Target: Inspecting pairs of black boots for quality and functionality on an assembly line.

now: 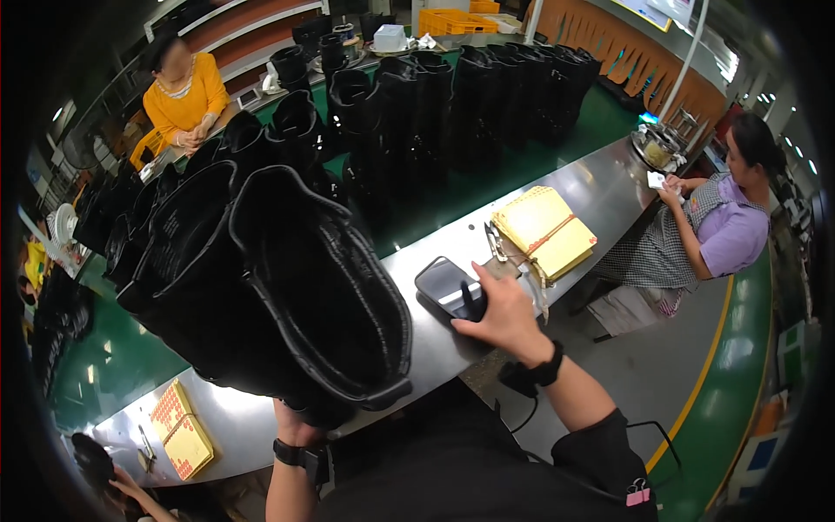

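My right hand (507, 315) is closed round the near edge of a black smartphone (444, 285), thumb and fingers on its sides, just above the metal worktable (435, 357). A tall black boot (322, 287) looms close in front of me, its wide shaft opening facing up. Against its lower part is my left hand (297, 426); the boot hides its fingers. A second black boot (187, 226) stands close at its left. To the right of the phone lie a tied stack of yellow cards (544, 230) and small thread snips (494, 242).
Rows of black boots (470, 104) stand on the green surface (417, 204) beyond. Another yellow card stack (181, 431) lies at the lower left. A person in orange (187, 96) sits at the far left, one in purple (731, 222) at the right. A person's hand (129, 483) shows lower left.
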Motion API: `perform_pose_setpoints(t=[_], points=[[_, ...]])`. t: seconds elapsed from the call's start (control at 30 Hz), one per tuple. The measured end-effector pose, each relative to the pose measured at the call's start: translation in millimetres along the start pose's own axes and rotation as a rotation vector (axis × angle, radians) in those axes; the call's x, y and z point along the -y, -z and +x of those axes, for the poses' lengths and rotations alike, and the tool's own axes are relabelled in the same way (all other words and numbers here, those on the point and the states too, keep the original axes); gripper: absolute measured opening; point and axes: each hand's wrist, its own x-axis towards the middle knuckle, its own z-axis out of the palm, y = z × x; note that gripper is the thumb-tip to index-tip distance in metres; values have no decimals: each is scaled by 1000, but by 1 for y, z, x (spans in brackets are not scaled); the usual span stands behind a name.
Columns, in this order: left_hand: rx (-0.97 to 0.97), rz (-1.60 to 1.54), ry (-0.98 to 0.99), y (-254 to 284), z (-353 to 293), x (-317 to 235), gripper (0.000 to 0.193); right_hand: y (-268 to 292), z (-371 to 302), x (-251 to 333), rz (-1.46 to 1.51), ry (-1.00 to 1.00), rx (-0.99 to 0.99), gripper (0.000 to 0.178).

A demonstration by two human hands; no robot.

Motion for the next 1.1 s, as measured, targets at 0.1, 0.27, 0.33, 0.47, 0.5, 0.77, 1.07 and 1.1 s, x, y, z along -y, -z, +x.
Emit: perform_pose_setpoints(t=[0.1, 0.27, 0.33, 0.47, 0.5, 0.77, 1.07, 1.1], points=[[244, -69, 19, 2, 2, 1, 48, -21, 4, 12, -48, 44, -65, 87], [53, -37, -71, 4, 2, 4, 43, -1, 12, -19, -41, 97, -195, 52], [-10, -9, -52, 10, 3, 4, 42, 29, 17, -57, -36, -119, -268, 30], [-27, -9, -27, 28, 4, 2, 42, 93, 30, -161, -218, -452, -409, 21], [-10, 5, -36, 32, 5, 3, 43, 101, 31, -184, -206, -502, -390, 19], [-102, 28, 14, 45, -4, 11, 49, 90, 47, -241, -37, -197, -315, 12], [-133, 57, 40, 36, -19, 19, 50, 72, 92, -241, 81, -107, -27, 23], [-142, 60, 40, 37, -21, 16, 50, 68, 91, -241, 26, -138, -29, 25]])
